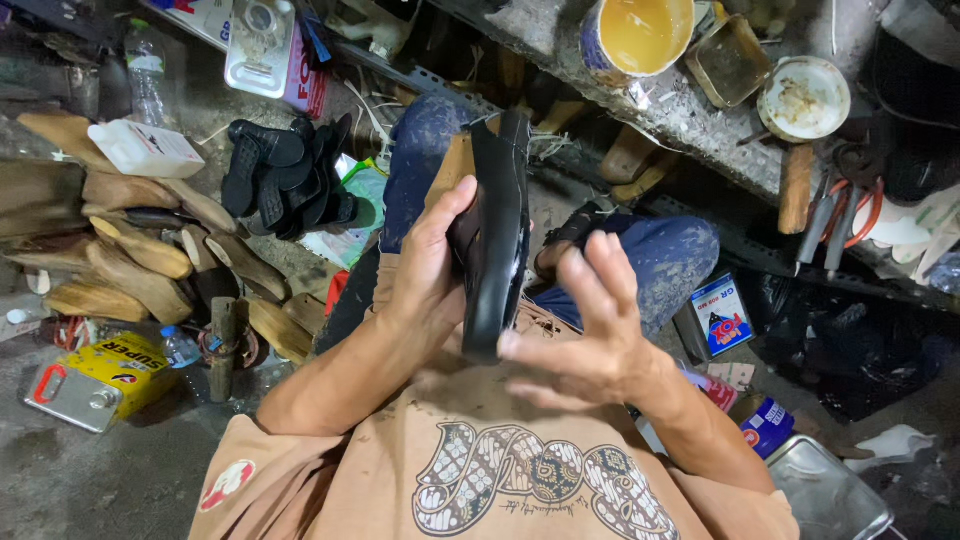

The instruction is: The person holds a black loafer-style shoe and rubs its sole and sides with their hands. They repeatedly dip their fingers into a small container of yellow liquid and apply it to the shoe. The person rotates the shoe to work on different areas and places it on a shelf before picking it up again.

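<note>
Brown printed shirt [500, 470] fills the bottom of the frame, nearest the viewer. At centre, the left hand [425, 265] grips a black shoe [495, 240] on edge, sole side turned toward the right hand [585, 335], likely so the rim can be pressed or smoothed. That right hand is open, fingers spread, touching the shoe's lower edge. Wooden shoe lasts [130, 250] lie piled at left.
</note>
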